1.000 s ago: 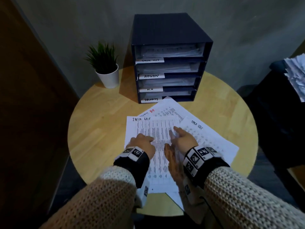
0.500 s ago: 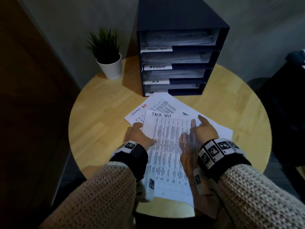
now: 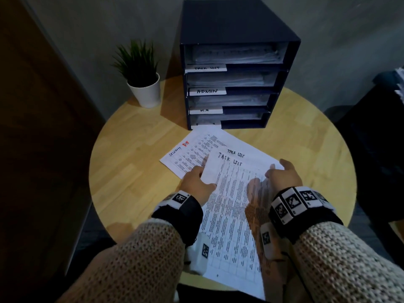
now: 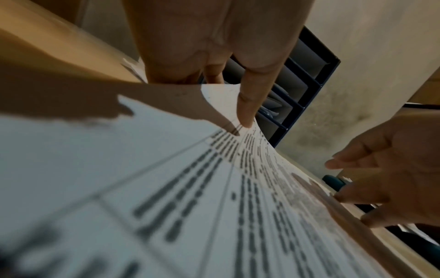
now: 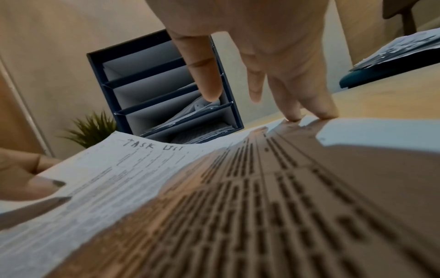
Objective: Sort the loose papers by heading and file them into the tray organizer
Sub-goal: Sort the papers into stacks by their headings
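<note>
On the round wooden table (image 3: pixel 131 149) lie three printed sheets. My left hand (image 3: pixel 200 178) pinches the left edge of the top TASK LIST sheet (image 3: pixel 231 204), thumb (image 4: pixel 245 112) on top and fingers under it, so that edge curls up. A second TASK LIST sheet (image 3: pixel 251 154) lies beneath, and a Security sheet (image 3: pixel 188 156) sticks out to the left. My right hand (image 3: pixel 279 171) is open, its straight fingertips (image 5: pixel 309 116) touching the sheets' right edge. The dark blue tray organizer (image 3: pixel 236 22) stands behind, with slots labelled TASK LIST, ADMIN and H.R; all hold papers.
A small green plant in a white pot (image 3: pixel 144 90) stands left of the organizer. A brown door (image 3: pixel 32 127) is at the left. Dark furniture with a heap of papers (image 3: pixel 400 82) is at the right, off the table.
The top TASK LIST sheet has slid right and turned to lie over the second one. My left hand has gone from resting on it to pinching its lifted left edge.
</note>
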The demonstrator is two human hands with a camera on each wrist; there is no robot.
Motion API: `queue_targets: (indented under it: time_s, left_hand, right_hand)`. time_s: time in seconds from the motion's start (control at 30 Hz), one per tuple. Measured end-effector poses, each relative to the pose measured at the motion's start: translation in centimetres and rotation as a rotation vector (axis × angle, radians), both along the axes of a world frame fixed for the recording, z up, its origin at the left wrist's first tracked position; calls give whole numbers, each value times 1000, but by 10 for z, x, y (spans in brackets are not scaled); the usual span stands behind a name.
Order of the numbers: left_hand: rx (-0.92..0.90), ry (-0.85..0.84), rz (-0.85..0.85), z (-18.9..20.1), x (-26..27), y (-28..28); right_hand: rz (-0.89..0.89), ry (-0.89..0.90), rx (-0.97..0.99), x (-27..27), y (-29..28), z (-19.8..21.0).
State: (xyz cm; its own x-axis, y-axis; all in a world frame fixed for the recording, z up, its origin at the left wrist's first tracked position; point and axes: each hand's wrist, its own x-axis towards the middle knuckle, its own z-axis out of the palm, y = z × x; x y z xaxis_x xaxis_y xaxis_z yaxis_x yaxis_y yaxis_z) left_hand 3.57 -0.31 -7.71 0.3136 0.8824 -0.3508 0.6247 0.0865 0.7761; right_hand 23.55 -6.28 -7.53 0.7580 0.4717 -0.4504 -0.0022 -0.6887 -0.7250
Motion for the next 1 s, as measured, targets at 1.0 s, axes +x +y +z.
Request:
queue_targets:
  time_s: [1.0]
  left_hand:
    - [-80,-205,394,16,-15,28]
  right_hand:
    - [436,-108,-158,-2,-12,13]
